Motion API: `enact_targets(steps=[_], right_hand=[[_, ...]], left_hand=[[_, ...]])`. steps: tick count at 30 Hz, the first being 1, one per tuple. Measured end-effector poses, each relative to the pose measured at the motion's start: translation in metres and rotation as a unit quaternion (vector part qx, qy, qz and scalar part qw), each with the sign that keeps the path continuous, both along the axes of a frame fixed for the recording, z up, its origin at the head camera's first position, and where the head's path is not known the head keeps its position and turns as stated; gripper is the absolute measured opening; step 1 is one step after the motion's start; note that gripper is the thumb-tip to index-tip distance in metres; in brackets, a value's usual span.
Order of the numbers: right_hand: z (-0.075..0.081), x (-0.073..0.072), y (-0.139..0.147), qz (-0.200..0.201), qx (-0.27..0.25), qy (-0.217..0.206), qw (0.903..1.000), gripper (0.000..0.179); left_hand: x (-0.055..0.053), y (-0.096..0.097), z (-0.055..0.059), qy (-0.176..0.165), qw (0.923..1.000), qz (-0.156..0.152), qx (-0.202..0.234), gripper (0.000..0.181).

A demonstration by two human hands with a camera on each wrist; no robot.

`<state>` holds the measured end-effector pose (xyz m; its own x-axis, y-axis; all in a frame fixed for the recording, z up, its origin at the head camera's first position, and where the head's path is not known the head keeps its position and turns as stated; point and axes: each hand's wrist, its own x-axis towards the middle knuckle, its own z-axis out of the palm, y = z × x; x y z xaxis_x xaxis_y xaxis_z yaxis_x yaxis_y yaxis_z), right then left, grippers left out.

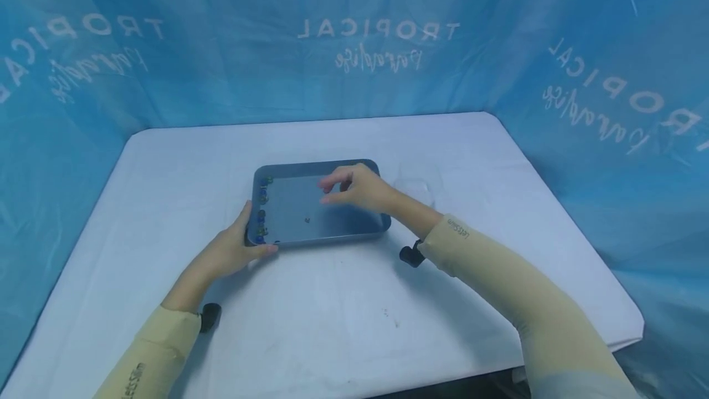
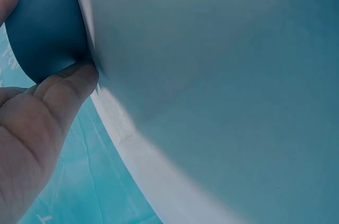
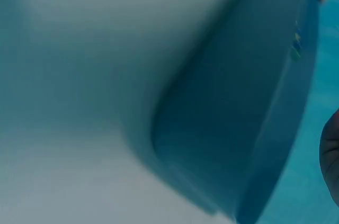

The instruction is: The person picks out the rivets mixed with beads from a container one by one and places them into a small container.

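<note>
A blue-grey rectangular tray (image 1: pixel 293 169) is over the white table, its left end in my left hand (image 1: pixel 227 251). The thumb lies along the near left corner while the fingers reach round the left side; in the left wrist view the fingertips (image 2: pixel 79 78) meet the tray's lower edge. Small blue and green bead-like pieces (image 1: pixel 263 217) line the tray's left inner edge. One tiny piece (image 1: pixel 307 220) lies apart on its floor. Above the tray's right half hovers my right hand (image 1: pixel 362 188), fingers bent and thumb apart from them, with nothing visible between.
A clear plastic container (image 1: pixel 416 189) stands right of the tray, partly hidden by my right forearm. Small specks (image 1: pixel 386 313) dot the white tablecloth (image 1: pixel 310 325) nearer me. Blue printed curtains (image 1: pixel 382 91) hang behind and beside the table.
</note>
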<state>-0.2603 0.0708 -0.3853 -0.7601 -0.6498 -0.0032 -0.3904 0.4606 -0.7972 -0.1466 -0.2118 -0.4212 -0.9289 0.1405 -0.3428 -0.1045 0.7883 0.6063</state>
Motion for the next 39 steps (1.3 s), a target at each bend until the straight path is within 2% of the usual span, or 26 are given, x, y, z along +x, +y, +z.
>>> enact_targets(steps=[9, 14, 20, 24, 30, 39], right_hand=[[-0.033, 0.009, -0.031, -0.005, 0.033, 0.007, 0.9994, 0.041], [-0.041, 0.008, -0.043, -0.012, 0.063, 0.011, 0.9979, 0.039], [-0.048, 0.009, -0.050, -0.021, 0.118, 0.029, 0.9924, 0.036], [-0.049, 0.011, -0.052, -0.024, 0.133, 0.031, 0.9903, 0.034], [-0.049, 0.013, -0.054, -0.030, 0.133, 0.032, 0.9901, 0.030], [-0.049, 0.014, -0.053, -0.023, 0.137, 0.045, 0.9893, 0.019]], left_hand=[[-0.001, 0.000, 0.001, 0.001, 1.0000, 0.001, -0.003, 0.125], [0.000, -0.001, 0.003, -0.005, 1.0000, 0.001, 0.001, 0.125], [0.001, 0.000, 0.004, -0.007, 1.0000, 0.000, 0.004, 0.125], [0.001, 0.000, 0.004, -0.004, 1.0000, -0.002, -0.003, 0.124], [0.002, 0.002, 0.006, -0.005, 1.0000, -0.004, -0.005, 0.122], [0.003, 0.002, 0.004, -0.006, 1.0000, 0.002, 0.002, 0.122]])
